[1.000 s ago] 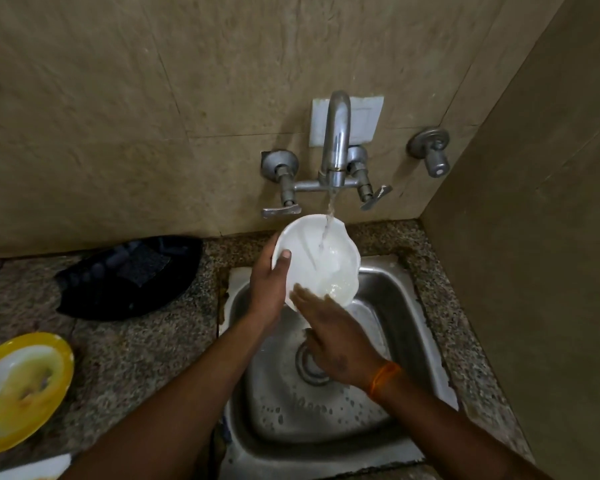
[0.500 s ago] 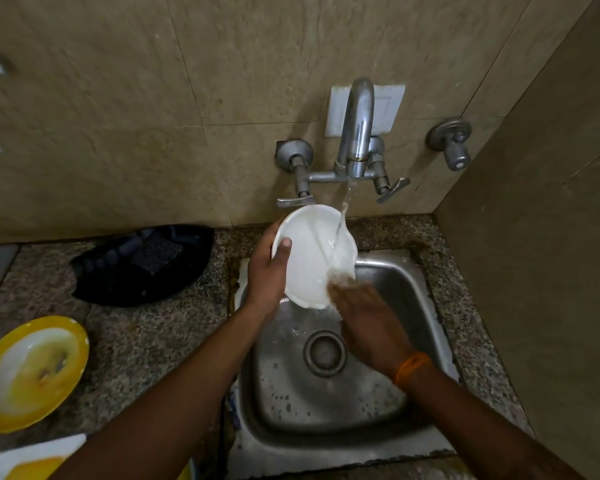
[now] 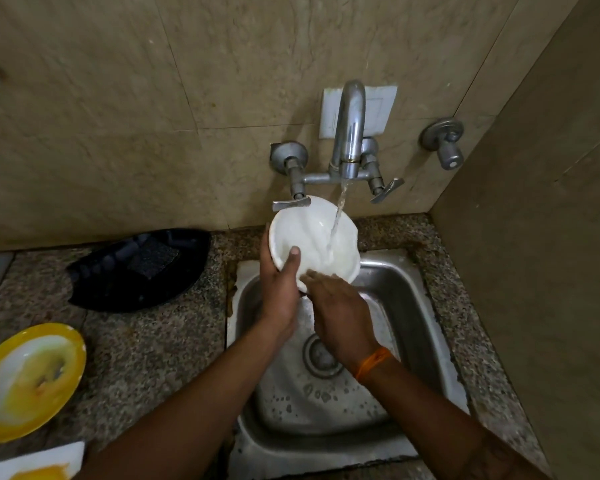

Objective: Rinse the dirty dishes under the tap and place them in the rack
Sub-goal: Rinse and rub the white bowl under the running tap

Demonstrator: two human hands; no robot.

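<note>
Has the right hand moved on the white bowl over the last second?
Yes. Against the white bowl, the right hand swung from the lower rim to the right side under the water stream, then back to the lower rim.

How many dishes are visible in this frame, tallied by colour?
White: 1, the white bowl held by the left hand under the tap, the right hand rubbing it
Yellow-rimmed: 1, the yellow plate on the counter
White with yellow residue: 1, the cut-off plate at the bottom edge
Total: 3
</note>
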